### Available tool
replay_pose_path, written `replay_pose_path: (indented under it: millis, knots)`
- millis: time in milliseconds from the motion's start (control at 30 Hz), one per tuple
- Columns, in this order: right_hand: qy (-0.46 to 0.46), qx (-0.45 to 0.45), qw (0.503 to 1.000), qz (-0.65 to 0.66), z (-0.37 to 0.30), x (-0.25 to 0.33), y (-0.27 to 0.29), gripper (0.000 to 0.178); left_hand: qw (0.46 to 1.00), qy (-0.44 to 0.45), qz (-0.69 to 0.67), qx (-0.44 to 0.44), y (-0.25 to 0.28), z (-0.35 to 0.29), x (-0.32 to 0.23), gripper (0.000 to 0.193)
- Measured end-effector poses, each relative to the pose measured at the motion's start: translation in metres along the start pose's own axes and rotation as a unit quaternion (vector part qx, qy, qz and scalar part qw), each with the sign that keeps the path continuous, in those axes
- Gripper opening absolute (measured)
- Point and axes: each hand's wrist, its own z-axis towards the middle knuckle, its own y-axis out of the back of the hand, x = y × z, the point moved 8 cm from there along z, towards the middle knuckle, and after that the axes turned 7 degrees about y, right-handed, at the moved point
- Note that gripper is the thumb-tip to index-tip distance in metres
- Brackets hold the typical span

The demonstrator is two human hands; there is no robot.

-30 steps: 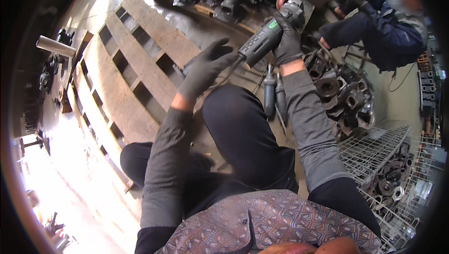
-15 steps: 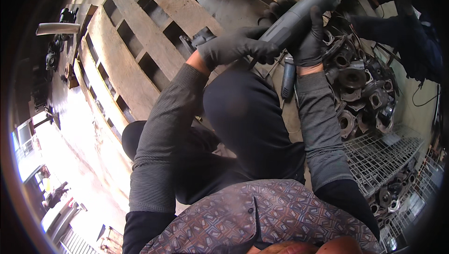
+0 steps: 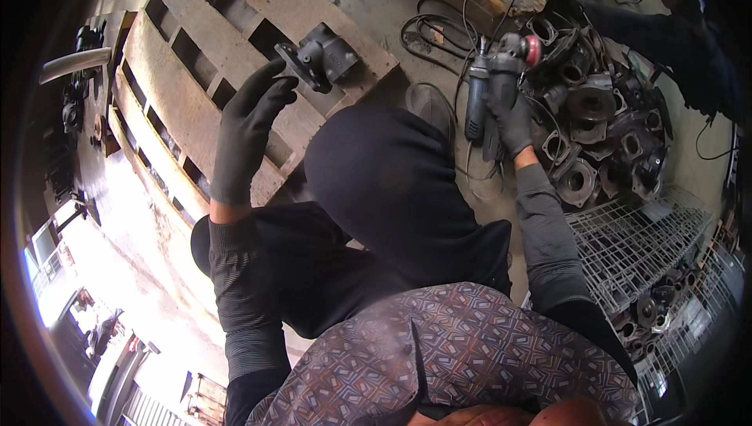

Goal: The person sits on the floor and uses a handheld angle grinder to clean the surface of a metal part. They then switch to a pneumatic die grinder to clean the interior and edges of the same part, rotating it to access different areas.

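Observation:
My left hand [image 3: 249, 132], in a dark grey glove, is raised over the wooden pallet [image 3: 274, 112] with its fingers apart and nothing in them. Just beyond its fingertips, a dark cast metal housing [image 3: 333, 59] with a flange lies on the pallet's corner. My right hand [image 3: 513, 122], gloved too, is wrapped round the body of a dark angle grinder [image 3: 504, 73], low beside my knee. A red disc [image 3: 533, 50] shows at the grinder's head. Close along its left side is a slim blue-grey power tool [image 3: 476, 105].
Several metal castings [image 3: 591, 112] are heaped to the right, above a wire mesh basket [image 3: 638, 246]. Black cables [image 3: 439, 30] loop across the floor beyond the tools. At the upper right another person's dark sleeve [image 3: 650, 34] shows.
My left hand has let go of the grinder and moved left toward the housing, its fingers spread. My right hand has brought the grinder down beside the blue-grey tool.

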Motion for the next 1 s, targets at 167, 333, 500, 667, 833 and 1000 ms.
replay_pose_path:
  millis: [167,333,500,667,833,1000]
  knots:
    - [-0.008,0.008,1.0,0.001,-0.029,-0.038,-0.031,0.07,0.997,0.057,0.053,-0.01,-0.002,-0.017,0.018,0.047]
    - [-0.018,0.067,0.98,-0.185,-0.019,-0.029,-0.056,0.078,0.993,0.044,0.106,0.001,0.002,-0.038,0.011,0.053]
    - [0.037,0.048,0.954,-0.295,0.033,0.015,-0.091,0.08,0.984,0.054,0.169,-0.02,0.027,-0.042,0.001,0.057]
    - [0.054,0.08,0.936,-0.34,0.092,0.03,-0.145,0.075,0.976,0.04,0.212,-0.037,0.028,-0.026,0.008,0.057]
    - [0.243,0.087,0.921,-0.292,0.129,0.049,-0.214,0.046,0.948,-0.016,0.318,-0.029,0.006,-0.012,0.002,0.06]
    - [0.177,-0.03,0.89,-0.42,0.155,0.037,-0.241,0.043,0.949,0.02,0.313,-0.028,0.001,-0.004,-0.001,0.06]
